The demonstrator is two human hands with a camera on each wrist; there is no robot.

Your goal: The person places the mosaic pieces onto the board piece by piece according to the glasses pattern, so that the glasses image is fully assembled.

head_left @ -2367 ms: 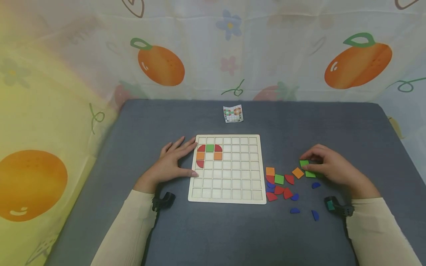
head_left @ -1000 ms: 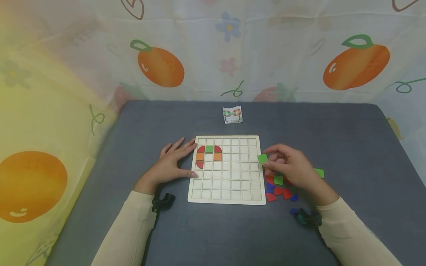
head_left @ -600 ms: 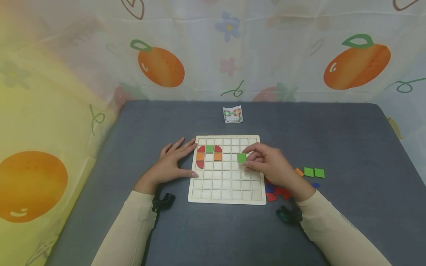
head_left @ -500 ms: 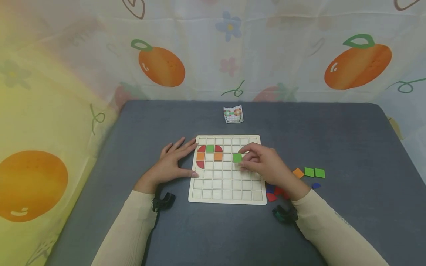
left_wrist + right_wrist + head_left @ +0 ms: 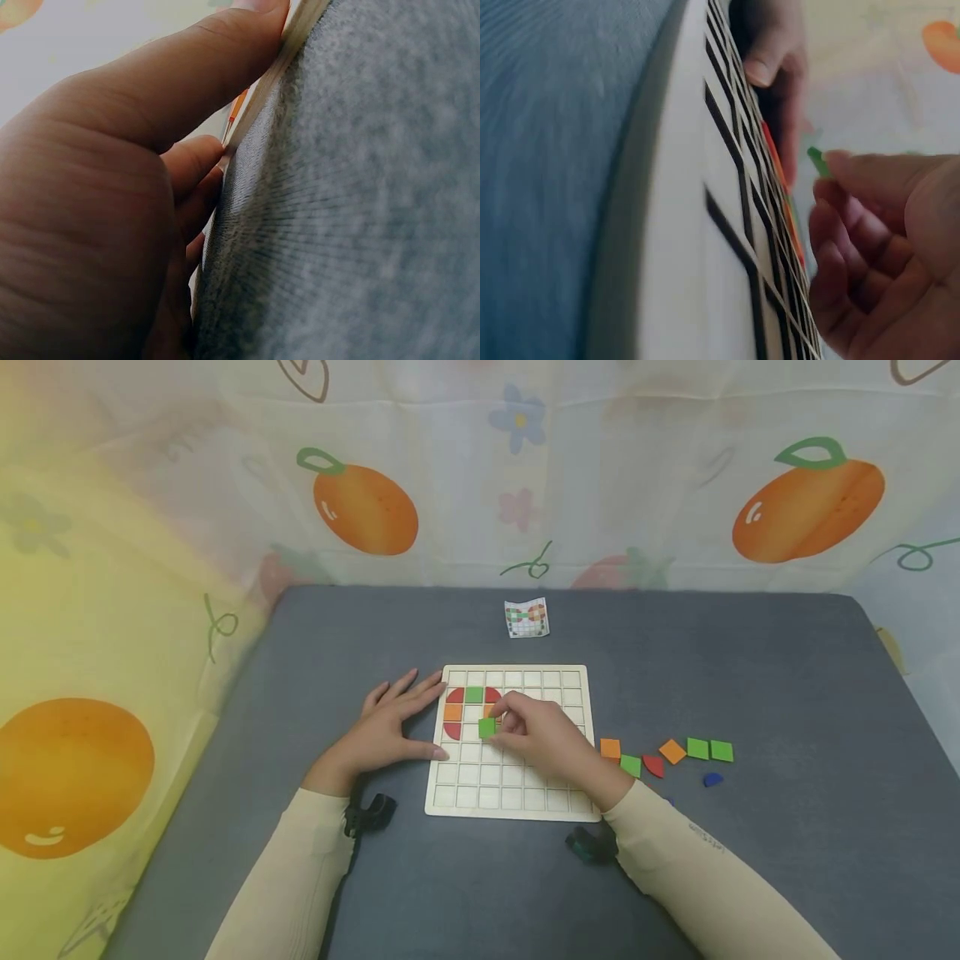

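A pale wooden grid board lies on the grey table. My left hand rests along its left edge, fingers spread and straight, thumb on the rim. Between thumb and index finger, my right hand pinches a green square tile over the board's left-middle cells. In the right wrist view the green tile appears edge-on, apart from the board. Seated in the upper left cells are a green square, red quarter-round pieces and an orange square; another orange square is partly hidden by my right fingers.
Right of the board lie loose pieces: an orange square, green squares, a red quarter-round and a blue half-round. My right forearm hides others. A small printed pattern card lies beyond the board.
My right hand picked up a green tile from the loose pieces and carried it left across the board, lower left of where it was half a second ago. My left hand has stayed put.
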